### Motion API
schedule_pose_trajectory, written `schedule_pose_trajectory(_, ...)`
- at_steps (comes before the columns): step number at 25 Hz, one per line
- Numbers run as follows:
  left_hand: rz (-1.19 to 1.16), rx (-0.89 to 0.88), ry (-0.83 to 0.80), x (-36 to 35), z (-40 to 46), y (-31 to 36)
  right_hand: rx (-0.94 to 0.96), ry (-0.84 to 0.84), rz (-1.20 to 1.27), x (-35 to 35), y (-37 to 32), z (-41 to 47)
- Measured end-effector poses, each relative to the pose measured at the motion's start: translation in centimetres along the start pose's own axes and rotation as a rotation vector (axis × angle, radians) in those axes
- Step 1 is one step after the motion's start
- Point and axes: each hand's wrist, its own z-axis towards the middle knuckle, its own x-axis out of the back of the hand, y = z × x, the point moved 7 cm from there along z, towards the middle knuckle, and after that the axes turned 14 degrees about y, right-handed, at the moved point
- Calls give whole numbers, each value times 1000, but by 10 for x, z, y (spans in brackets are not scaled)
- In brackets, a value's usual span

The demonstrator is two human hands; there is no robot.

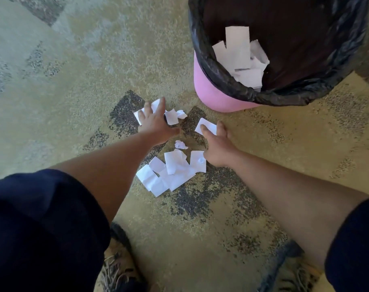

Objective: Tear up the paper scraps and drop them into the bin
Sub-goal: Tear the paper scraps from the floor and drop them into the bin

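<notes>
White paper scraps lie scattered on the carpet. My left hand [155, 123] rests with spread, straight fingers on one scrap [153, 104]; two more scraps [172, 116] lie just right of it. My right hand [217, 142] reaches forward, its thumb and a finger touching another flat scrap [206, 124]. A small crumpled bit [180, 145] lies between my wrists. Nearer to me is a pile of several scraps [171, 172]. The pink bin [209, 91] with a black liner [221, 79] stands at the upper right, with torn paper pieces [242, 57] inside.
The floor is a tan carpet [95, 81] with dark speckled patches. My two shoes [118, 268] show at the bottom edge, on either side of a gap. The bin's rim stands a short reach beyond my right hand.
</notes>
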Motion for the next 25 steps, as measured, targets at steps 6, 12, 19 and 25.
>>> schedule_pose_trajectory(6,199,-279,-17,-22,3,38,98,16,-132,-9,-13,-2)
schedule_pose_trajectory(12,113,-449,98,-18,-12,32,250,95,-197,-13,-33,-3)
schedule_pose_trajectory(19,-348,62,318,34,-25,-13,-19,217,90,-21,6,0)
schedule_pose_trajectory(25,-636,688,271,31,-21,-58,88,316,47,-14,-10,-7)
